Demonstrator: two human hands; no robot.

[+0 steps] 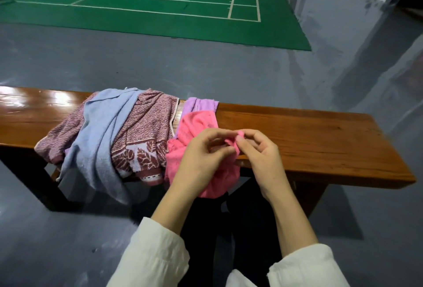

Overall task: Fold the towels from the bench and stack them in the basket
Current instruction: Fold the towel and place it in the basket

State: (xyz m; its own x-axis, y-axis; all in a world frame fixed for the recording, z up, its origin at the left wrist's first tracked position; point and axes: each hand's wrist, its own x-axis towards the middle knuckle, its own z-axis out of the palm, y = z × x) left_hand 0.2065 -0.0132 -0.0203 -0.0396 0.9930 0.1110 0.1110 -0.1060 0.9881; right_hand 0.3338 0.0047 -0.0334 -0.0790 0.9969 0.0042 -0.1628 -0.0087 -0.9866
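On the wooden bench (309, 135), middle section: four towels, unfolded, heaped.

Item 1. Blue towel (100, 140), draped across the heap, its lower end hanging off the near edge toward the grey floor (68, 62).

Item 2. Patterned maroon towel (146, 124) with a leaf border, lying under the blue one and spilling over the near edge.

Item 3. Purple towel (199, 104), mostly covered, showing at the far edge of the seat.

Item 4. Pink towel (194, 124), on top of the purple one, its bulk sagging off the near edge in front of the person.

Hands: the right hand (263, 156) pinches a small corner of the pink towel between thumb and fingertip. The left hand (201, 156), fingers curled, holds the same hem just beside it. Both wear white sleeves (160, 254).

Basket: not in view; its place cannot be told.

Surroundings: green court mat (160, 0) with white lines, well beyond the bench.

Step in hand, as judged: finding the edge of the first towel; no folded towel is visible.

Next move calls for: sliding the hands apart along the hem to the two corners, lifting the pink towel free of the purple one without dragging it, and spreading it on the bare right end of the seat for folding.
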